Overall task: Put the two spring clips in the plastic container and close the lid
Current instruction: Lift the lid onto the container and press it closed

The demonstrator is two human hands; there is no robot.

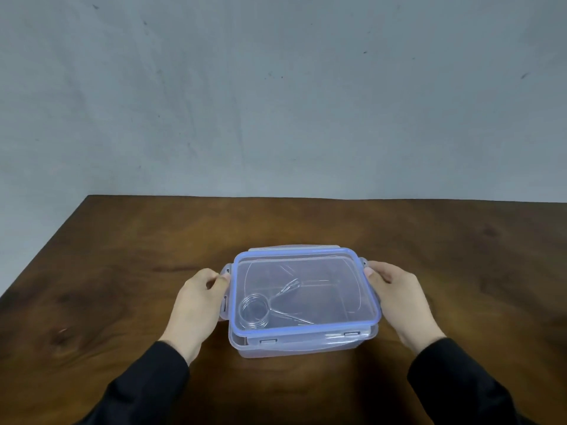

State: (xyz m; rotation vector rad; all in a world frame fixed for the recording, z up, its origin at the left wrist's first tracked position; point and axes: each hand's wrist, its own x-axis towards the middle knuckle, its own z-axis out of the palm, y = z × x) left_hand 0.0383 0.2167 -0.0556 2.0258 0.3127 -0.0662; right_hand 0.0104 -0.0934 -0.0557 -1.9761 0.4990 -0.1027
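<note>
A clear plastic container (294,348) stands on the table's middle, with its blue-rimmed lid (306,328) lying on top. Through the lid I see a metal spring clip (254,311) with a round coil at the front left and two wire arms reaching right. A second clip cannot be made out clearly. My left hand (196,305) grips the lid's left side flap with thumb and fingers. My right hand (395,299) holds the right side flap the same way. The front flaps hang down over the container's wall.
The brown wooden table (122,271) spreads wide on both sides; its far edge meets a grey wall (276,102) and its left edge slants toward me. Black sleeves cover both forearms.
</note>
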